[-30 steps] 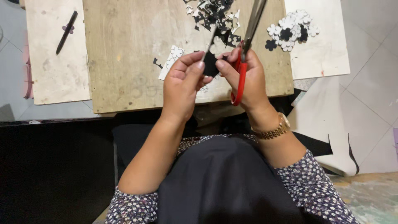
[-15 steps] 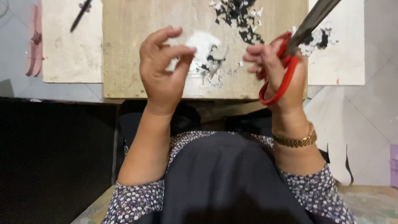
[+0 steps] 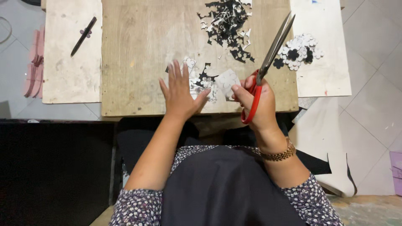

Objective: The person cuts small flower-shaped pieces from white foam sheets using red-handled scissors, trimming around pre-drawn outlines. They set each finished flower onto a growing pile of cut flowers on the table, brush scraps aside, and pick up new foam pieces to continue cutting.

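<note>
- The right hand [image 3: 258,104] is gripping the red-handled scissors [image 3: 268,62], fingers clenched through the loops, while pinching a white paper cutout [image 3: 227,81].
- The left hand [image 3: 181,94] is resting splayed and empty on the wooden table [image 3: 142,50], just left of the cutout.
- The cutout is likely light, limp and easily torn; it should be held by its edge.

Pale tiled floor [image 3: 377,96], perhaps grey

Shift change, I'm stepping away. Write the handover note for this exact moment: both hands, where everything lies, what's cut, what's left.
Left hand: open, flat over the wooden board, holding nothing.
Right hand: grips the red-handled scissors, blades up, and pinches a small white piece.
Done: cut flower shapes piled on the white sheet at right; black scraps at the board's top.
Left: loose pieces between the hands.
</note>
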